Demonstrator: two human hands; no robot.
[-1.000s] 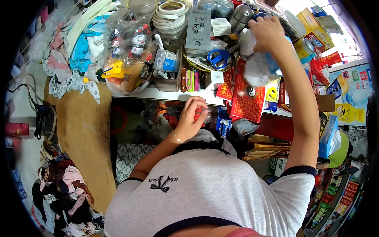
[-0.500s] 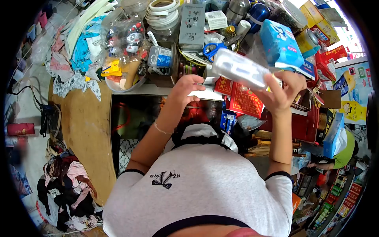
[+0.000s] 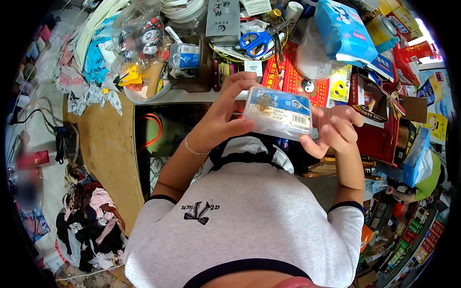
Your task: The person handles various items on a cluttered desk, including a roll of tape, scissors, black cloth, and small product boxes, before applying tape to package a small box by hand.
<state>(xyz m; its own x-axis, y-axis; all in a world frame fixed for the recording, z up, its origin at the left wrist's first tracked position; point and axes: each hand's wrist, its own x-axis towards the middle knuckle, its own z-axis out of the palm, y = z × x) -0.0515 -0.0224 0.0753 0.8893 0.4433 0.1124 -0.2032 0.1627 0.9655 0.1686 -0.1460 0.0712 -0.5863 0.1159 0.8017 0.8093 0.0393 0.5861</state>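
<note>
A clear plastic box point(image 3: 278, 113) with a blue-and-white label and a barcode is held up in front of my chest. My left hand point(image 3: 230, 108) grips its left end, thumb along the near edge and fingers behind. At the right end, my right hand point(image 3: 336, 129) has its thumb by the lower corner and a finger reaching behind the edge; the other fingers curl loosely. Glare hides the box's contents. Beyond it lie red printed packets point(image 3: 307, 86) and a small white box point(image 3: 253, 68).
Blue scissors point(image 3: 257, 42), a similar blue-labelled box point(image 3: 185, 56) in a dark container and a blue packet point(image 3: 343, 31) crowd the tabletop. A bowl point(image 3: 146, 96) holds wrapped items. Clothes point(image 3: 89, 230) are heaped at lower left. Another person in green point(image 3: 427, 177) is at right.
The box has come down and left, nearer my chest, and its label now faces up. My left hand has taken hold of its left end. My view has shifted slightly.
</note>
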